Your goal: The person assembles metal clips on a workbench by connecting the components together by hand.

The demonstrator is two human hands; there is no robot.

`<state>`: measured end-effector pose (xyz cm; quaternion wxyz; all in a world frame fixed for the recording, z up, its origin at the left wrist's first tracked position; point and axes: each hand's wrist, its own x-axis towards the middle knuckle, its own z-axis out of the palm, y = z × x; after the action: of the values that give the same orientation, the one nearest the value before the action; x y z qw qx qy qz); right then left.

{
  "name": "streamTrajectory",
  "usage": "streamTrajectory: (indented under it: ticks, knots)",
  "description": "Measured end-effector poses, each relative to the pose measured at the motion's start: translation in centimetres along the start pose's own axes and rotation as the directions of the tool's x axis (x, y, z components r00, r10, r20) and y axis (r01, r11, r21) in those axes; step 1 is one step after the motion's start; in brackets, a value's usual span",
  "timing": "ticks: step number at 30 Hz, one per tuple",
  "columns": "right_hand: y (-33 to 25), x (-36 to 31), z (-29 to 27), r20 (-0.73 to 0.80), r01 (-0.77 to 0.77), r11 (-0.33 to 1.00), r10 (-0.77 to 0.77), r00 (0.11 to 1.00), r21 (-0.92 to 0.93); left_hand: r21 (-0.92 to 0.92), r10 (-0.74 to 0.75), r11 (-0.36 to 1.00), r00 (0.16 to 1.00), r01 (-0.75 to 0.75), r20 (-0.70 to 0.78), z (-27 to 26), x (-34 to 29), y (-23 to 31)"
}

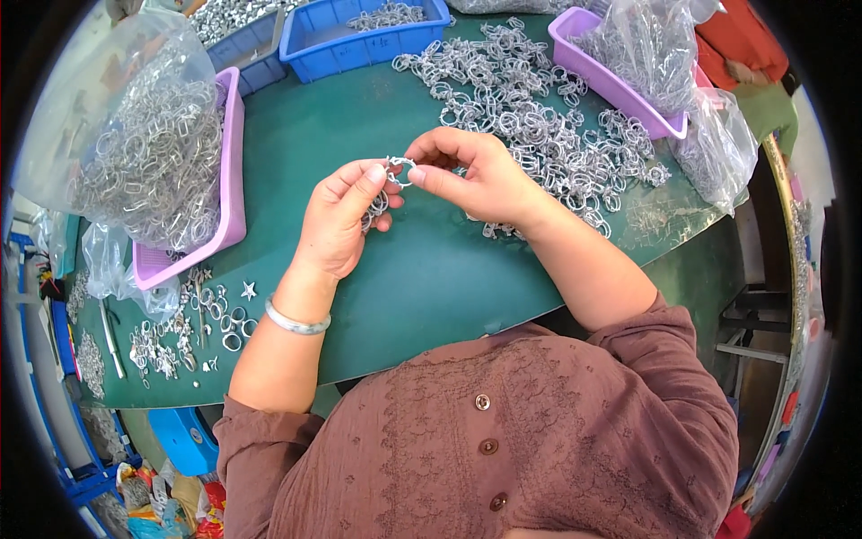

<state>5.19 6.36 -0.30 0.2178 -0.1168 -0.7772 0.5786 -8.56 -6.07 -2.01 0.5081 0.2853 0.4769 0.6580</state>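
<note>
Near the middle of the table, my left hand (334,220) is closed, with a silvery metal ring (400,172) pinched at its thumb and fingertips. More silvery rings (374,210) are bunched in its curled fingers. From the other side, my right hand (480,177) grips the same ring between thumb and forefinger. Small details on the ring are too fine to make out. A large heap of silvery metal rings (539,121) spreads just beyond and right of my right hand. A pale bangle (297,323) circles my left wrist.
On the green table (305,126), a purple tray (235,171) at left holds a clear bag (157,153) of metal pieces. Loose rings (232,325) and a star (249,290) lie nearer. Behind stands a blue bin (359,52); another purple tray (620,103) is at far right.
</note>
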Motion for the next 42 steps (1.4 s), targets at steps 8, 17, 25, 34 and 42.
streamTrajectory:
  ticks: [8,17,25,34,42]
  knots:
    - [0.7,0.2,0.2,-0.057,0.069,0.996,-0.072,0.996,-0.047,0.195,0.096,0.976,0.995,-0.099,0.021,0.5,-0.1,-0.2]
    - [0.4,0.0,-0.1,-0.088,0.165,0.978,-0.176,0.98,-0.128,0.274,0.133,0.951,0.989,-0.145,0.062,0.8,-0.1,-0.1]
    - [-4.6,-0.6,-4.3,-0.244,0.349,0.84,-0.472,0.847,-0.415,-0.171,-0.085,0.982,0.995,0.076,-0.045,-0.4,-0.4,0.0]
    - [-13.2,-8.0,-21.6,-0.584,0.082,0.65,-0.726,0.364,-0.756,-0.314,-0.152,0.935,0.986,0.164,0.062,0.0,0.3,-0.4]
    - [-14.7,-14.5,-31.8,-0.353,-0.427,0.248,-0.916,0.188,-0.87,-0.272,-0.164,0.946,0.985,0.175,0.061,0.5,-0.1,-0.3]
